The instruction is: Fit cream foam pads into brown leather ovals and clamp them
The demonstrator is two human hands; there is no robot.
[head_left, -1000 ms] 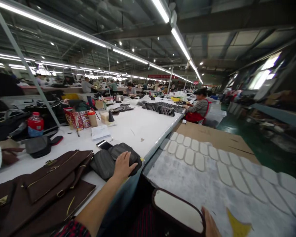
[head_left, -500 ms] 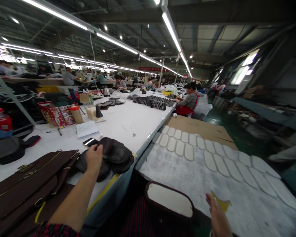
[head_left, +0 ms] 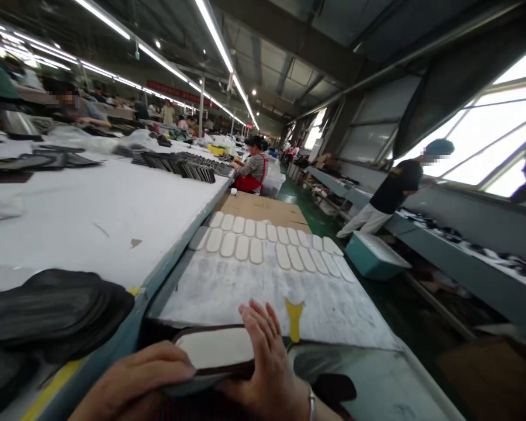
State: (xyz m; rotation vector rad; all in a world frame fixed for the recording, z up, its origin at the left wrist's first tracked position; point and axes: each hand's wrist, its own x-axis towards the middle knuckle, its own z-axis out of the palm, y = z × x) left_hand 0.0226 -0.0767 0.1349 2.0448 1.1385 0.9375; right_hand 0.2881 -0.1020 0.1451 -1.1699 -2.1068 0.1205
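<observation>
A dark-rimmed oval piece with a white face (head_left: 221, 349) is held low in front of me, its white side up. My left hand (head_left: 146, 374) is closed on its left end, fingers over the rim. At its right end, my right hand (head_left: 269, 356) has its fingers raised and spread, the palm side against the edge and the thumb low beneath it. A yellow forked piece (head_left: 294, 318) lies just right of my right hand on the grey board (head_left: 228, 286). Rows of white oval pieces (head_left: 256, 250) lie farther up that board.
Stacked black pieces (head_left: 56, 310) sit on the white table (head_left: 114, 216) at left. Dark pieces stand in a row (head_left: 179, 165) farther back. A person in a red apron (head_left: 254, 169) sits ahead; another person (head_left: 397, 187) leans by a teal bin (head_left: 372, 257) at right.
The view has swung right. My left hand has left the dark stack by the phone and taken the oval piece's left end. My right hand has come to its right end.
</observation>
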